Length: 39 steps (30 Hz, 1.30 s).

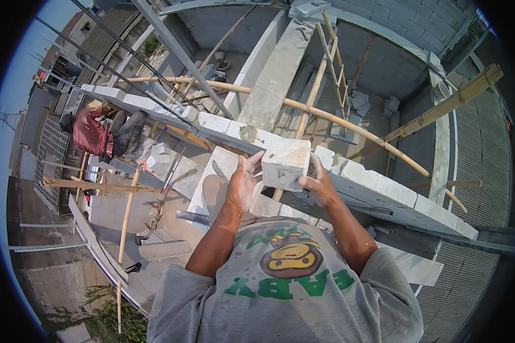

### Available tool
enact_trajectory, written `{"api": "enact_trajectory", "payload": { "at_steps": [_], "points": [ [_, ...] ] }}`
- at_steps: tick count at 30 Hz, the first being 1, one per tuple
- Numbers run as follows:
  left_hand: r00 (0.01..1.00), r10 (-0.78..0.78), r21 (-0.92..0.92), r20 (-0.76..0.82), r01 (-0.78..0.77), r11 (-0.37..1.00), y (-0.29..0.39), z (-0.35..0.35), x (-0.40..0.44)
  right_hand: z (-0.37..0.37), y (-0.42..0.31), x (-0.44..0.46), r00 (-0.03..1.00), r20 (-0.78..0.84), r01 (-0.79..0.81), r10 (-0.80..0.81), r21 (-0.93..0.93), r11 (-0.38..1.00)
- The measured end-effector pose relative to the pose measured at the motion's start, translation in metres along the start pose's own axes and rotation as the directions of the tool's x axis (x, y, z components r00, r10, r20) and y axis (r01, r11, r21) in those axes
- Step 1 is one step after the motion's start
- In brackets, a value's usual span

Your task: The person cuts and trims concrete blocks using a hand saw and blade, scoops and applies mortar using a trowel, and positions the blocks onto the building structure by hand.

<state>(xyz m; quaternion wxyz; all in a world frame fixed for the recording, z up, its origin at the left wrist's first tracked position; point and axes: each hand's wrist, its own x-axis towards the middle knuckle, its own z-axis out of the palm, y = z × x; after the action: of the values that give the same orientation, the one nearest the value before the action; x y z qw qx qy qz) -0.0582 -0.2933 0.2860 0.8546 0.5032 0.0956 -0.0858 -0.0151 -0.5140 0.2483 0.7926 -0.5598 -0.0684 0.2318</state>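
Between my two hands is a pale, rough-faced concrete block [286, 164], held in front of my chest over the line of the wall. My left hand [245, 182] presses against its left side, palm and fingers dusty with white powder. On the opposite side, my right hand [319, 184] grips the lower right corner, thumb on the near face. Under and beside the block runs a wall topped with white blocks [377, 184]; whether the held block touches it I cannot tell. A grey patch of mortar [248, 133] shows on the wall just beyond.
Bamboo poles [355, 126] cross over the rooms beyond the wall. A concrete beam [274, 80] runs away from me. At left, another person in a red shirt [90, 130] sits near the wall's end. Metal rods [129, 48] slant across upper left. A flat metal tool [193, 217] lies by my left forearm.
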Motion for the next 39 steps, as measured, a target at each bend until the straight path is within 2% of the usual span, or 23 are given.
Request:
{"api": "enact_trajectory", "payload": {
  "at_steps": [3, 7, 10, 13, 16, 17, 19, 22, 25, 26, 29, 32, 33, 34, 35, 37, 39],
  "points": [
    [1.000, 0.007, 0.062, 0.025, -0.009, 0.998, -0.006, 0.001, -0.002, -0.007, -0.006, -0.006, 0.987, 0.087, -0.160, 0.138, 0.355, 0.921],
    [0.996, 0.081, 0.274, -0.029, -0.070, 0.959, -0.008, 0.013, -0.005, -0.029, 0.019, -0.011, 0.964, 0.199, -0.253, 0.176, 0.488, 0.835],
    [0.993, 0.106, 0.430, 0.052, -0.118, 0.895, 0.002, 0.024, -0.002, -0.029, 0.026, -0.018, 0.967, 0.217, -0.229, 0.133, 0.513, 0.827],
    [0.995, 0.025, 0.468, 0.099, -0.068, 0.881, 0.009, 0.024, 0.002, -0.025, 0.016, -0.019, 0.968, 0.212, -0.235, 0.132, 0.601, 0.764],
    [1.000, -0.016, 0.192, -0.019, 0.019, 0.981, -0.006, 0.021, 0.009, -0.030, 0.033, -0.017, 0.969, 0.209, -0.237, 0.132, 0.632, 0.738],
    [0.998, -0.015, 0.201, -0.057, 0.027, 0.979, -0.010, 0.018, 0.011, -0.031, 0.038, -0.017, 0.968, 0.214, -0.241, 0.133, 0.640, 0.729],
    [0.991, -0.015, 0.211, -0.132, 0.043, 0.976, -0.018, 0.011, 0.011, -0.026, 0.040, -0.022, 0.968, 0.195, -0.250, 0.160, 0.639, 0.728],
    [0.990, -0.025, 0.255, -0.142, 0.061, 0.965, -0.025, 0.004, 0.011, -0.021, 0.045, -0.028, 0.963, 0.146, -0.269, 0.228, 0.603, 0.751],
    [0.998, -0.039, 0.365, 0.056, 0.016, 0.931, -0.038, -0.006, 0.014, -0.018, 0.057, -0.027, 0.939, 0.142, -0.339, 0.312, 0.515, 0.787],
    [0.992, -0.073, 0.403, 0.105, 0.025, 0.915, -0.061, -0.023, 0.018, -0.017, 0.061, -0.027, 0.927, 0.147, -0.372, 0.345, 0.476, 0.797],
    [0.978, -0.183, 0.463, 0.095, 0.120, 0.878, -0.061, -0.032, 0.016, -0.008, 0.059, -0.027, 0.872, 0.145, -0.485, 0.468, 0.397, 0.780],
    [0.967, -0.249, 0.475, 0.061, 0.191, 0.859, -0.063, -0.046, 0.009, 0.008, 0.064, -0.023, 0.810, 0.058, -0.574, 0.583, 0.278, 0.770],
    [0.961, -0.273, 0.481, 0.052, 0.215, 0.850, -0.063, -0.052, 0.006, 0.012, 0.071, -0.022, 0.781, 0.081, -0.617, 0.619, 0.249, 0.746],
    [0.972, -0.234, 0.362, 0.022, 0.211, 0.908, -0.078, -0.066, 0.005, 0.013, 0.081, -0.019, 0.753, 0.101, -0.654, 0.650, 0.220, 0.724],
    [0.957, -0.291, 0.279, 0.020, 0.274, 0.921, -0.091, -0.082, 0.003, 0.015, 0.089, -0.020, 0.723, 0.116, -0.689, 0.681, 0.197, 0.698],
    [0.915, -0.401, 0.107, 0.037, 0.395, 0.912, -0.084, -0.098, 0.002, 0.031, 0.099, -0.020, 0.693, 0.034, -0.714, 0.720, 0.164, 0.680],
    [0.915, -0.404, 0.107, -0.008, 0.403, 0.909, -0.086, -0.114, -0.006, 0.045, 0.109, -0.024, 0.682, -0.060, -0.723, 0.729, 0.094, 0.684]
  ]
}}
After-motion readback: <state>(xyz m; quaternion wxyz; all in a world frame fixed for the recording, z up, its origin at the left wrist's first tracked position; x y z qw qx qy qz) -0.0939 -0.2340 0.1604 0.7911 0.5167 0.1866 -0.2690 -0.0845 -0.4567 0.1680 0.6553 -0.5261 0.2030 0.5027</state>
